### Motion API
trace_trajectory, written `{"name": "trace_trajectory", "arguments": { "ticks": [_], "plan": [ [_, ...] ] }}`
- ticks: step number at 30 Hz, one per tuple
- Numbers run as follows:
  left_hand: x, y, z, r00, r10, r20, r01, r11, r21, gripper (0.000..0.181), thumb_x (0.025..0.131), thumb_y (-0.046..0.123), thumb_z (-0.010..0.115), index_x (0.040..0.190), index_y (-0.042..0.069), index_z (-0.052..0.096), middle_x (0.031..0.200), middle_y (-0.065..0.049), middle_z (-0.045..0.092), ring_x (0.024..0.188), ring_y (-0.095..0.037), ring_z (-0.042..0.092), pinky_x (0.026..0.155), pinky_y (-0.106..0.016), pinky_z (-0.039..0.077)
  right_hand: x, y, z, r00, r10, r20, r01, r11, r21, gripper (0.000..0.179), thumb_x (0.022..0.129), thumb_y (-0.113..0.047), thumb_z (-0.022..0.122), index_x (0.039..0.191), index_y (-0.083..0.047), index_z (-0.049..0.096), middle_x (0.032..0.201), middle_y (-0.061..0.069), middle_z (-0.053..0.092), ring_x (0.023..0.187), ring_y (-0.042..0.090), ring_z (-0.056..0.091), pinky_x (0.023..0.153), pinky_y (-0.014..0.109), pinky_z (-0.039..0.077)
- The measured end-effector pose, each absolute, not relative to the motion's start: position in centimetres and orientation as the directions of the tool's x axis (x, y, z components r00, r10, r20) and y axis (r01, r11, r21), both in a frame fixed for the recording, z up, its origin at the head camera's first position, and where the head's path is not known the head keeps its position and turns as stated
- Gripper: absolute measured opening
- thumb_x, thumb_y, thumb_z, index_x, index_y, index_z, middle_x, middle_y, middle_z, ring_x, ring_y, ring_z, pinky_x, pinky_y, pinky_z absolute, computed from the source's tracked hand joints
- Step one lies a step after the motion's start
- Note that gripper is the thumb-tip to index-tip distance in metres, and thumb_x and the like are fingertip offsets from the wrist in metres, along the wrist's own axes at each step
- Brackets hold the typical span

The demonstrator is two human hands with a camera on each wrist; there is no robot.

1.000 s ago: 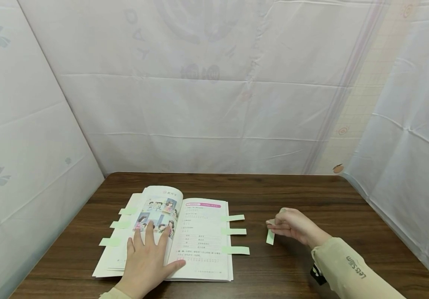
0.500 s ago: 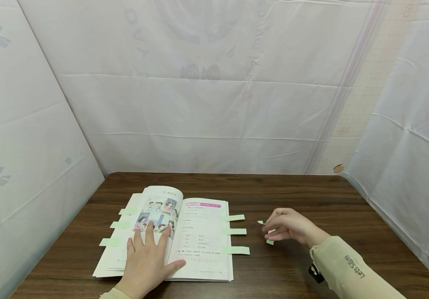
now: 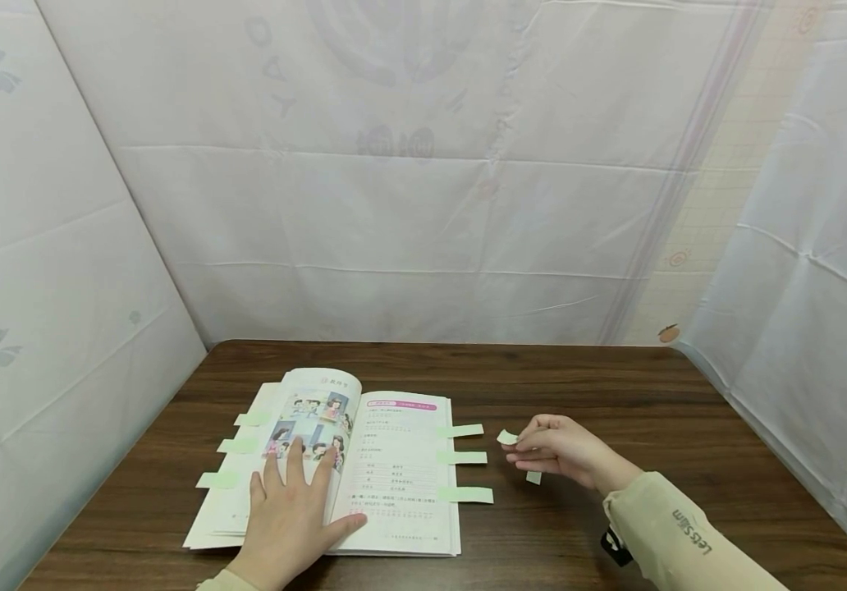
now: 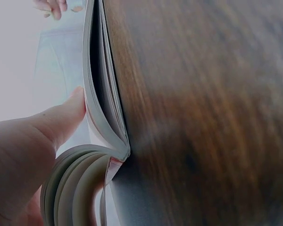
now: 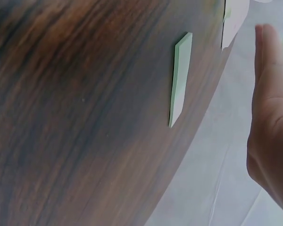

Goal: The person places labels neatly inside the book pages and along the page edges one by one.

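Note:
An open book [image 3: 394, 525] with printed pages lies on the table. My left hand [image 3: 286, 517] rests on it, fingers spread over the illustrated left page and thumb across onto the right page. The left wrist view shows the thumb [image 4: 61, 117] on the pages beside the spine. To the right of the book, my right hand [image 3: 567, 453] pinches a pale green sticky note [image 3: 508, 437] between thumb and fingers, its free end pointing at the book. Beneath that hand a thin pad of sticky notes [image 5: 180, 80] lies on the wood, partly hidden in the head view.
Green sticky tabs [image 3: 471, 494] jut from the book's right edge, several more tabs [image 3: 218, 478] from the left. The dark wooden table [image 3: 423, 361] ends at a pale cloth backdrop [image 3: 423, 246]. A black band [image 3: 615, 546] sits at the right wrist.
My right hand has peeled a sticky note off the pad, lifted it and moved slightly left toward the book. The left hand and book have stayed in place.

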State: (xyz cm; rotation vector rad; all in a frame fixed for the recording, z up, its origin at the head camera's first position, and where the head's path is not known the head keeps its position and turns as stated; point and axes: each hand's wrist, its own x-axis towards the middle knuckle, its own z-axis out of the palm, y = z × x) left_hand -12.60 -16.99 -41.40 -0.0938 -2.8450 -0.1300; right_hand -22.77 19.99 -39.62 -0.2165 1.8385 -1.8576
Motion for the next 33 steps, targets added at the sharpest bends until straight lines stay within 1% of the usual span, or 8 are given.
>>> {"name": "trace_trajectory", "arguments": {
  "ticks": [5, 9, 13, 16, 19, 27, 30, 33],
  "plan": [
    [-12.58, -17.0, -41.38, -0.953, 0.053, 0.297, 0.08, 0.994, 0.079, 0.096, 0.065, 0.071, 0.076, 0.139, 0.012, 0.055, 0.14, -0.039, 0.042, 0.122, -0.071, 0.037, 0.096, -0.081, 0.028, -22.81, 19.73, -39.7, -0.865, -0.442, -0.238, 0.258, 0.016, -0.966, 0.004, 0.091, -0.001, 0.063, 0.094, -0.003, 0.062, 0.11, 0.019, 0.073, 0.092, 0.017, 0.074, 0.084, 0.031, 0.058],
    [-12.55, -17.0, -41.36, -0.952, 0.054, 0.301, 0.08, 0.994, 0.076, 0.096, 0.065, 0.07, 0.076, 0.139, 0.012, 0.056, 0.14, -0.039, 0.042, 0.122, -0.071, 0.037, 0.095, -0.082, 0.028, -22.87, 19.61, -39.59, -0.867, -0.436, -0.242, 0.265, 0.009, -0.964, 0.006, 0.091, 0.002, 0.061, 0.093, -0.004, 0.061, 0.102, 0.015, 0.073, 0.091, 0.017, 0.074, 0.084, 0.029, 0.058],
    [-12.52, -16.97, -41.32, -0.953, 0.053, 0.298, 0.079, 0.994, 0.077, 0.096, 0.066, 0.07, 0.076, 0.139, 0.012, 0.055, 0.141, -0.039, 0.042, 0.122, -0.071, 0.037, 0.095, -0.082, 0.028, -22.91, 19.46, -39.38, -0.867, -0.431, -0.249, 0.269, 0.017, -0.963, 0.011, 0.088, 0.005, 0.063, 0.096, -0.002, 0.062, 0.104, 0.019, 0.07, 0.091, 0.017, 0.074, 0.084, 0.03, 0.058],
    [-12.51, -16.97, -41.32, -0.952, 0.054, 0.3, 0.08, 0.994, 0.077, 0.096, 0.065, 0.07, 0.076, 0.138, 0.011, 0.056, 0.141, -0.039, 0.042, 0.122, -0.071, 0.037, 0.095, -0.082, 0.028, -22.89, 19.35, -39.28, -0.863, -0.446, -0.24, 0.261, 0.015, -0.965, 0.021, 0.085, 0.009, 0.064, 0.105, 0.004, 0.063, 0.114, 0.02, 0.064, 0.093, 0.017, 0.073, 0.086, 0.031, 0.057],
    [-12.5, -16.98, -41.33, -0.951, 0.054, 0.304, 0.08, 0.994, 0.076, 0.096, 0.065, 0.07, 0.077, 0.138, 0.011, 0.056, 0.14, -0.039, 0.042, 0.122, -0.07, 0.038, 0.095, -0.081, 0.028, -22.84, 19.25, -39.21, -0.854, -0.466, -0.231, 0.258, 0.007, -0.966, 0.031, 0.083, 0.012, 0.064, 0.114, 0.009, 0.062, 0.12, 0.018, 0.061, 0.094, 0.016, 0.073, 0.088, 0.031, 0.057],
    [-12.45, -17.02, -41.34, -0.947, 0.06, 0.316, 0.085, 0.994, 0.067, 0.096, 0.064, 0.071, 0.077, 0.137, 0.012, 0.057, 0.139, -0.038, 0.043, 0.121, -0.069, 0.04, 0.095, -0.081, 0.03, -22.82, 19.07, -39.0, -0.845, -0.486, -0.225, 0.264, -0.013, -0.964, 0.049, 0.078, 0.016, 0.066, 0.127, 0.013, 0.057, 0.14, 0.036, 0.047, 0.093, 0.016, 0.073, 0.082, 0.027, 0.058],
    [-12.48, -17.02, -41.32, -0.947, 0.059, 0.316, 0.084, 0.994, 0.065, 0.096, 0.064, 0.071, 0.077, 0.137, 0.012, 0.057, 0.139, -0.038, 0.043, 0.121, -0.069, 0.04, 0.095, -0.081, 0.03, -22.83, 19.06, -38.94, -0.841, -0.501, -0.207, 0.246, -0.013, -0.969, 0.058, 0.077, 0.016, 0.067, 0.133, 0.014, 0.052, 0.146, 0.033, 0.044, 0.096, 0.016, 0.072, 0.083, 0.027, 0.058],
    [-12.52, -16.98, -41.28, -0.952, 0.054, 0.301, 0.077, 0.995, 0.065, 0.097, 0.064, 0.071, 0.077, 0.138, 0.012, 0.056, 0.14, -0.038, 0.043, 0.122, -0.069, 0.038, 0.096, -0.081, 0.029, -22.83, 19.06, -38.89, -0.833, -0.516, -0.199, 0.236, -0.006, -0.972, 0.062, 0.08, 0.011, 0.069, 0.137, 0.014, 0.047, 0.147, 0.026, 0.046, 0.1, 0.015, 0.071, 0.086, 0.027, 0.057]
  ]
}}
